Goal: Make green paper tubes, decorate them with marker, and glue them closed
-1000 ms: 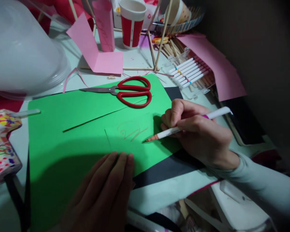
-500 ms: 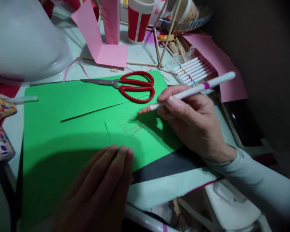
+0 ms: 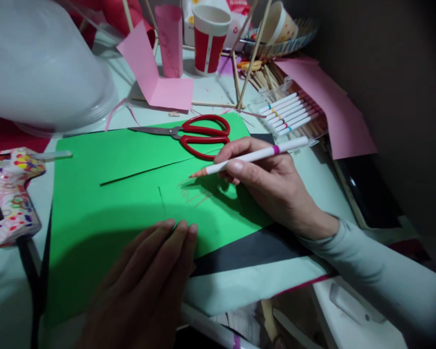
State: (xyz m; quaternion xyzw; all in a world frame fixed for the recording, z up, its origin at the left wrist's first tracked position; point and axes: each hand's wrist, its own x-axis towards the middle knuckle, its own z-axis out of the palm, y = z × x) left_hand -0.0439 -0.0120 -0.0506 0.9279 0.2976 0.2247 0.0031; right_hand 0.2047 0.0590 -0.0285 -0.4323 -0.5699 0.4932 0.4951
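white pen [image 3: 254, 156] slants in curled right hand [image 3: 280, 188]

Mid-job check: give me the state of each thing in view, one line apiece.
White pen: tip exposed, contact unclear
Right hand: gripping the white pen
Green sheet: spread out, drawn on
Left hand: fingers extended, on the green sheet
Scissors: blades closed, lying down
Pink card: folded, one flap raised
Red-and-white cup: upright
Patterned cup: tilted
Glue gun: lying, power unclear

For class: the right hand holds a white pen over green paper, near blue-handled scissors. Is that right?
The scissors are red-handled, not blue, the head view shows; the right hand holds a white pen over green paper, near them.
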